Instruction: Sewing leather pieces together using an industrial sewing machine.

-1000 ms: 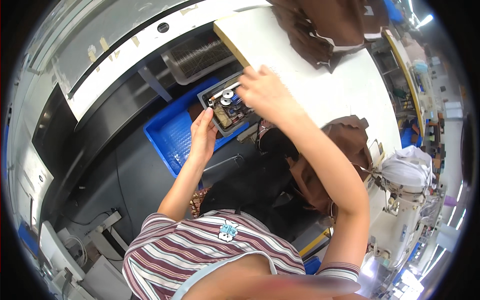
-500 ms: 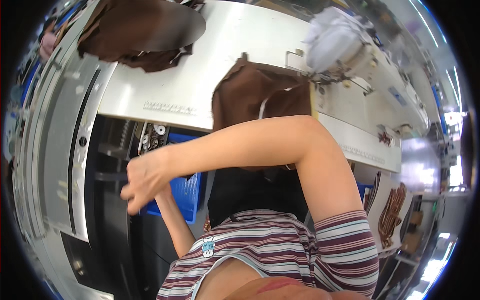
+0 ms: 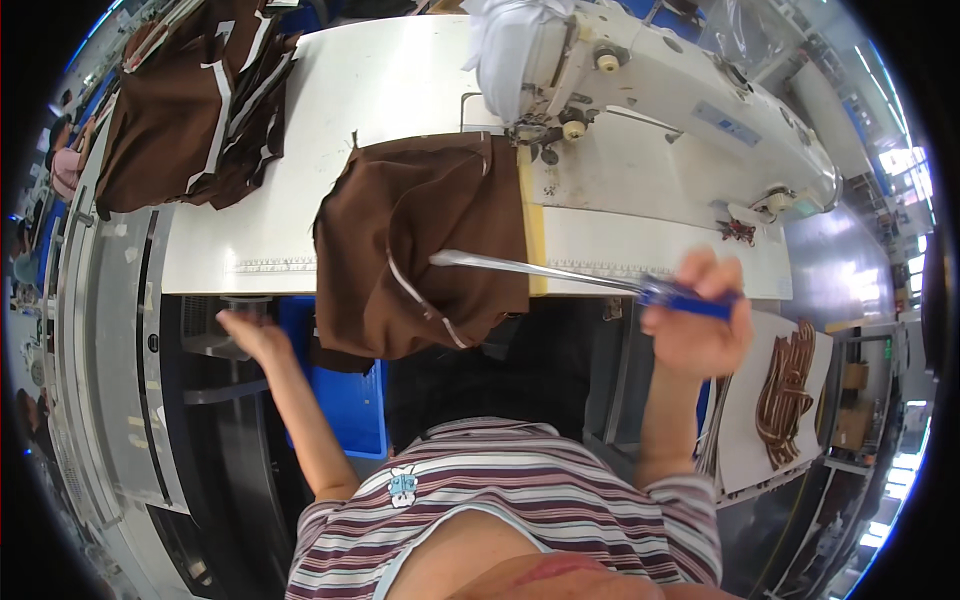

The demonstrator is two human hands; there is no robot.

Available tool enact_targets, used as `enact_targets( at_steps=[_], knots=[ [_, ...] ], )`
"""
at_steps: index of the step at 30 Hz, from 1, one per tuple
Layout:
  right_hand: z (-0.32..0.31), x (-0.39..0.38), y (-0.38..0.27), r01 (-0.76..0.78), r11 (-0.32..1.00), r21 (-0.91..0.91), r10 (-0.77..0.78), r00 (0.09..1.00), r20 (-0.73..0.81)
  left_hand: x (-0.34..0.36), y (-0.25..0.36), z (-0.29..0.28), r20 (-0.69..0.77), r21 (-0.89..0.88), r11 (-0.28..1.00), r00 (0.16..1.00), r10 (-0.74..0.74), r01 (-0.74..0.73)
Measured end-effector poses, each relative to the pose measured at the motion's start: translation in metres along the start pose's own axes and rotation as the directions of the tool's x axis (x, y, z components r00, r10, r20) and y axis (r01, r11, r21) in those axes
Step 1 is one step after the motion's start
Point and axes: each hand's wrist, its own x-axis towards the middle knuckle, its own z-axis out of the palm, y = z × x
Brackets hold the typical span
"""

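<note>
My right hand (image 3: pixel 700 325) is closed around the blue handle of a long screwdriver (image 3: pixel 560 270). Its metal shaft points left, and the tip shows over a brown fabric piece (image 3: pixel 355 240) with a narrow white strip. That fabric lies on the white table, left of the sewing machine's needle area, and hangs over the front edge. My left hand (image 3: pixel 258 338) is held low at the table's front edge, fingers stretched out with nothing seen in them. Close by it are a metal fitting under the tabletop and a blue bin (image 3: pixel 350 410).
A white sewing machine (image 3: pixel 690 90) with a white cloth bundle (image 3: pixel 515 50) draped at its head stands at the right. Stacked brown pieces (image 3: pixel 170 130) with white strips lie far left. Brown cords (image 3: pixel 787 395) rest on a board at the right.
My right hand has swung from the far left to the right, and the screwdriver now shows in it. The small tray of bobbins under the table edge has gone from sight.
</note>
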Motion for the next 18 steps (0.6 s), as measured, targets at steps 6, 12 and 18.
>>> enact_targets(
  at_steps=[6, 12, 18],
  knots=[
    [-0.038, -0.062, 0.017, 0.053, 0.937, -0.346, -0.217, 0.863, -0.457, -0.202, 0.144, 0.135, 0.955, -0.116, 0.956, 0.235, 0.182, -0.271],
    [-0.014, -0.073, 0.071, -0.032, 0.974, -0.223, -0.095, 0.84, -0.534, -0.323, 0.037, 0.26, 0.585, 0.797, 0.604, -0.242, -0.774, -0.006],
    [-0.014, -0.046, 0.059, -0.375, 0.924, 0.074, 0.348, 0.747, -0.566, -0.322, -0.037, 0.282, 0.659, 0.737, 0.668, -0.334, -0.674, 0.107]
  ],
)
